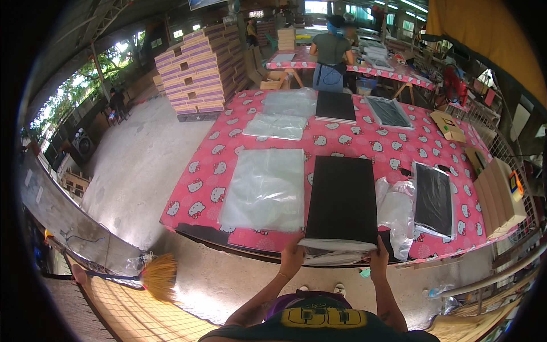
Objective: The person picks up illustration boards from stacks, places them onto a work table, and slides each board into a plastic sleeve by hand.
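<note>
A black rectangular panel (343, 194) lies lengthwise at the table's near edge. Gathered clear plastic, which looks like a plastic bag (336, 251), is bunched across its near end. My left hand (292, 255) is closed on the left side of this plastic, fingers partly hidden. At the opposite corner, my right hand (378, 257) grips the plastic's right side. Left of the panel lies a pile of flat clear plastic bags (265, 188). Crumpled clear plastic (396, 208) rests on its right, beside another black panel wrapped in plastic (433, 199).
A pink patterned cloth (194, 165) covers the table. Toward its far side lie more plastic bags (273, 126), a black stack (335, 106) and a wrapped panel (390, 112). Cardboard pieces (497, 196) stand at right. Boxes (196, 71) are piled far left; a person (333, 54) stands beyond.
</note>
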A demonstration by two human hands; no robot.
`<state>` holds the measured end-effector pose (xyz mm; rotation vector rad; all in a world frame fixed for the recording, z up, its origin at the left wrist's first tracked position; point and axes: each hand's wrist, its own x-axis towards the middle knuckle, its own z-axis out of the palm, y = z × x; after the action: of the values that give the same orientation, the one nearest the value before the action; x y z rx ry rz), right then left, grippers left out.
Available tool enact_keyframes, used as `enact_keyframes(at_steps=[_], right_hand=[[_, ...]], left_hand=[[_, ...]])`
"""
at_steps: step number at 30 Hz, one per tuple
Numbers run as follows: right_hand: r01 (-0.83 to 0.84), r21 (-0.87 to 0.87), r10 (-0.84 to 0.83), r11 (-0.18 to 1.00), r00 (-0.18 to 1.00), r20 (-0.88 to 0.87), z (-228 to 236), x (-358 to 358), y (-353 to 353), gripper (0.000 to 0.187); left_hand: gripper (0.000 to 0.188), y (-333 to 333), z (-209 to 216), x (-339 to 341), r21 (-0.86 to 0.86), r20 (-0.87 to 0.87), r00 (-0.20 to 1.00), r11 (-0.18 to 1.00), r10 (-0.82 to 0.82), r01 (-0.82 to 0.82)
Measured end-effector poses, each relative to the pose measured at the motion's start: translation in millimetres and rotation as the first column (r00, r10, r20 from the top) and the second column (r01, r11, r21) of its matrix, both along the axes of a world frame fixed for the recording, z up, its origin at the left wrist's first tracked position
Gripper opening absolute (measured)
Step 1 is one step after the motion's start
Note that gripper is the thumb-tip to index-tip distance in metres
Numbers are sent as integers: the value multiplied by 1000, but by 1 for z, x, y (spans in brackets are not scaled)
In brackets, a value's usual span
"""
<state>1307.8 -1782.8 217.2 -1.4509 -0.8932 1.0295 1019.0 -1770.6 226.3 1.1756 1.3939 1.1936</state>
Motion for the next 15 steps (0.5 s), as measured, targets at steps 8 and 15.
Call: enact_keyframes(at_steps=[8, 15], right_hand=[[57, 2, -57, 998, 998, -25, -9, 4, -2, 60], [175, 78, -168, 981, 981, -96, 11, -8, -6, 47]], left_hand=[[52, 5, -1, 5, -33, -15, 997, 997, -74, 73], [42, 0, 4, 1, 37, -89, 996, 999, 7, -4]])
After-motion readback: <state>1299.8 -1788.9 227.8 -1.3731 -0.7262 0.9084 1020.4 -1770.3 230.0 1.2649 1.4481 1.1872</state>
